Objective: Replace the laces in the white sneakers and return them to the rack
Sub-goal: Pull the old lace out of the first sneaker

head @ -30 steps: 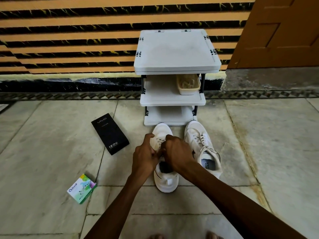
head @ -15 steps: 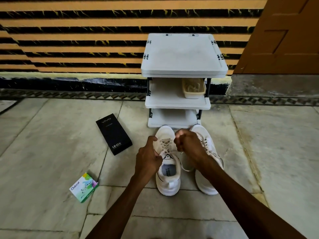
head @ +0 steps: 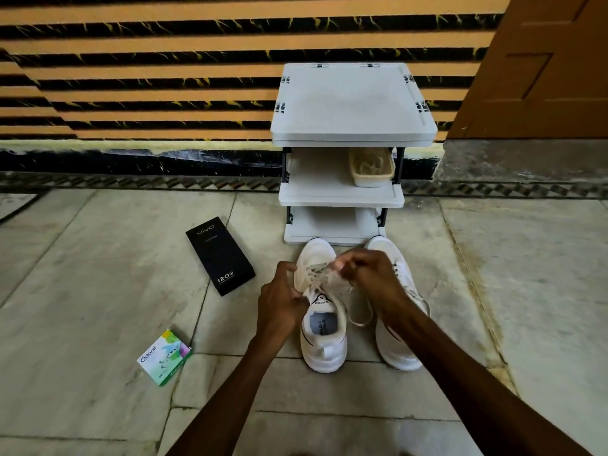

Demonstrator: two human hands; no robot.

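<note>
Lace work on the first sneaker (head: 324, 337): it sits on the floor (head: 98, 291) just in front of the rack (head: 352, 103), toe toward it, with the second sneaker (head: 399, 350) beside it, partly under the right arm. Left hand (head: 283, 301) grips the upper's edge by the eyelets and right hand (head: 371, 278) pinches the lace (head: 316, 274), blurred, so can't tell if it's coming out or going in. Next likely needs row-by-row pulls with the shoe braced; spare laces seem to be in the basket (head: 371, 169) on the middle shelf
</note>
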